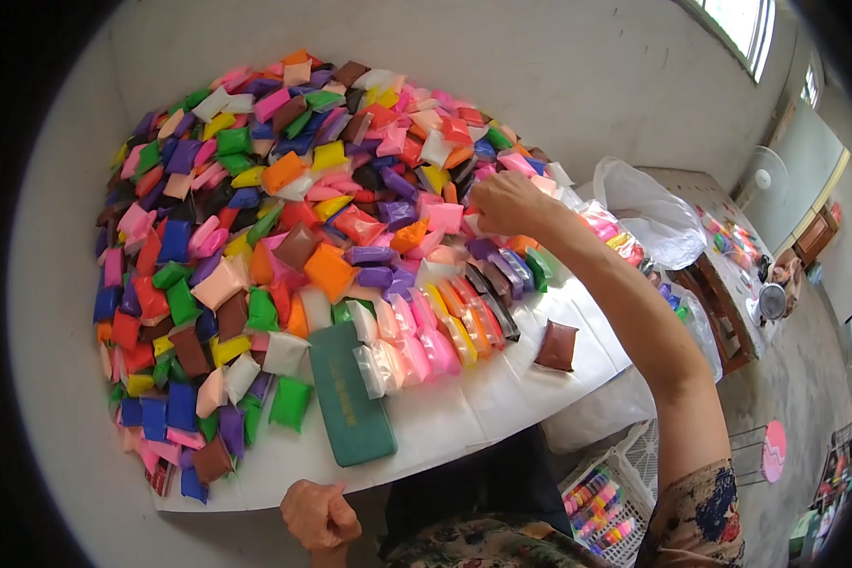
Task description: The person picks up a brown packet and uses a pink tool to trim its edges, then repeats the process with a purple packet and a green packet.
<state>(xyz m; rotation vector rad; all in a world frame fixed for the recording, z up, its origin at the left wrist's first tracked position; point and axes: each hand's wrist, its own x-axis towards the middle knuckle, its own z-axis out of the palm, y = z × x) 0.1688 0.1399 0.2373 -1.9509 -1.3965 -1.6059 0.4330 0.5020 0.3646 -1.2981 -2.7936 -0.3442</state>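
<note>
My right hand [507, 203] reaches over the right side of a big heap of small coloured clay packets [303, 189]. Its fingers are bent down among the packets, and whatever is in them is hidden. Close to the table's front edge, my left hand [320, 516] is closed in a loose fist, with nothing showing in it. Between my hands, rows of packets sorted by colour [435, 331] stand in front of the heap. A dark green case [350, 396] lies left of these rows. One brown packet [556, 346] lies apart on their right.
The white table [464, 417] meets a wall [502, 76] behind the heap. Clear plastic bags [648, 213] with packets stand at the right. Below the edge is a white basket [601, 502] holding coloured packets. Another table [710, 213] stands farther right.
</note>
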